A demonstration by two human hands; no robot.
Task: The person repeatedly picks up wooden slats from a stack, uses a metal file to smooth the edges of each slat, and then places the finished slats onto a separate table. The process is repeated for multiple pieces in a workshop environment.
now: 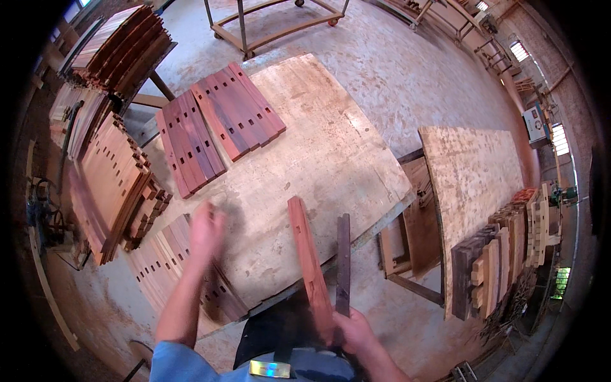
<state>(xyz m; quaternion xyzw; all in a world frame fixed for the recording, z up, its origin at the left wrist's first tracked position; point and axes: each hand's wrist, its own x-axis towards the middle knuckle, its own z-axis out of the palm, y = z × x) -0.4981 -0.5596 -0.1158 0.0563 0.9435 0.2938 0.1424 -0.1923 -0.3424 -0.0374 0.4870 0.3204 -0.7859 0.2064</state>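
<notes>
Near the lower middle, my right hand (356, 332) is closed around the near ends of two wooden slats. One is a reddish slat (307, 261) with a slot near its far end; the other is a narrow, dark slat (344, 261). Their far ends reach over the near edge of the worktable (289, 169). My left hand (209, 230) is raised at the left, above a row of paler slotted slats (167, 254). Its fingers look curled but are smeared by motion, so I cannot tell whether anything is in them. The left forearm covers part of that row.
Two groups of reddish slotted slats (189, 143) (238, 111) lie on the table's far left. Stacks of boards (111, 178) (121, 48) rise along the left. On the right, a second table (474, 165) carries several wooden blocks (493, 267). A wheeled frame (280, 28) stands beyond.
</notes>
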